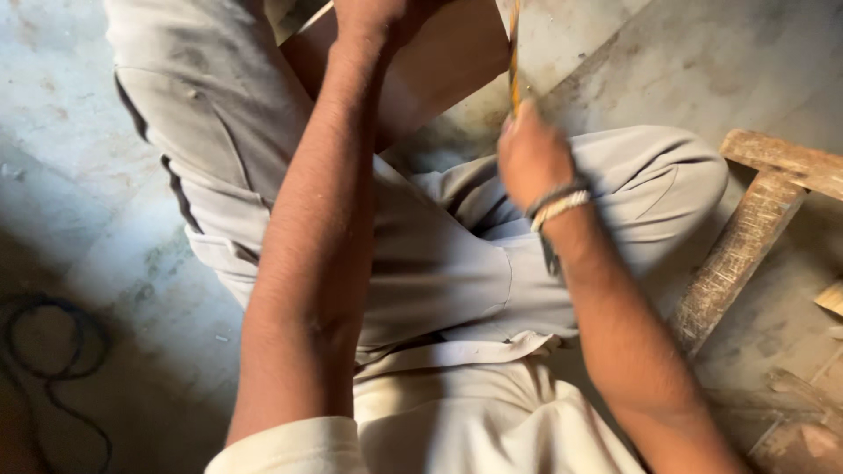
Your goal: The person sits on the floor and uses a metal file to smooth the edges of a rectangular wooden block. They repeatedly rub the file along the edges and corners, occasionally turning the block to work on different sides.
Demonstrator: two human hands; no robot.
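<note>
Right hand (534, 158) at upper centre of frame, fingers clenched around lower end of thin yellowish stick (515, 61); long axis near vertical, running up out of frame top. Brown board (439, 61) just left of stick, propped over knees. Left hand (369, 13) on board's upper part, mostly cropped; grip not discernible.

smooth wooden board (439, 61), rough wooden frame (746, 237)

A board (439, 61) is seen ahead of the knees, with the left hand (369, 13) on it and the right hand (531, 158) beside a thin strip (515, 61), possibly gripped. A wooden frame (746, 237) lies right; a cable (53, 369) lies left.
</note>
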